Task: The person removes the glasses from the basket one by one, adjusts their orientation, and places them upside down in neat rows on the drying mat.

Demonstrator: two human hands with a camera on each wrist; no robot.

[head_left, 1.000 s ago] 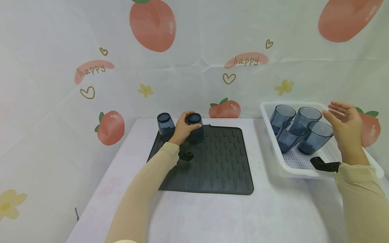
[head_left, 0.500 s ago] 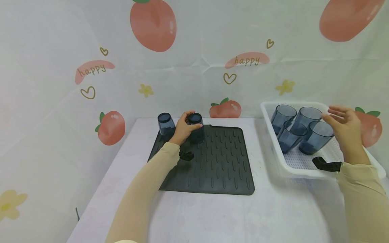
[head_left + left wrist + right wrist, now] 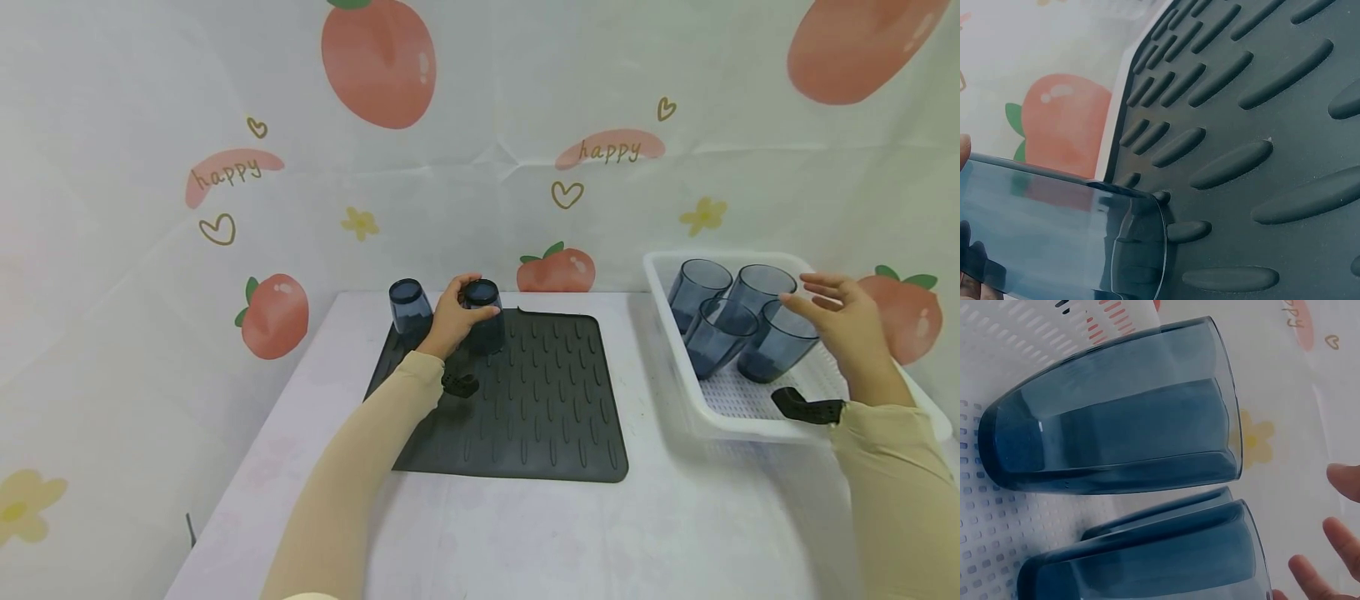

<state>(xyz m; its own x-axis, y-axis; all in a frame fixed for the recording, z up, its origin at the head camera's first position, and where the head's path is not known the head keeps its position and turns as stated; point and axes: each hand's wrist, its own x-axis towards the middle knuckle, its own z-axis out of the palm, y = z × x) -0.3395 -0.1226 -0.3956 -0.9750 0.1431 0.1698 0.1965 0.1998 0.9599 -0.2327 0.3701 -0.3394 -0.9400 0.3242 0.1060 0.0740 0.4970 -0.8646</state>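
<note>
My left hand [image 3: 451, 318] grips an upside-down blue glass [image 3: 486, 329] near its base, thumb on one side and fingers on the other. That glass stands rim-down on the dark ribbed drying mat [image 3: 547, 400]; the left wrist view shows the glass's rim [image 3: 1161, 250] against the ribs. Another upturned glass [image 3: 409, 308] stands just left of the hand. On the right, my right hand [image 3: 847, 321] hovers with spread fingers beside the rim of the nearest right glass [image 3: 776, 346]. In the right wrist view, the fingertips [image 3: 1341, 540] are apart from the glasses.
A white perforated basket [image 3: 697, 408] on the right holds several blue glasses, mouths up and leaning, such as the front left glass [image 3: 716, 342]. A patterned backdrop [image 3: 480, 183] rises behind the white table [image 3: 525, 533].
My right hand has moved left and slightly down, closer to the nearest right glass in the basket. My left hand and its glass have stayed in place.
</note>
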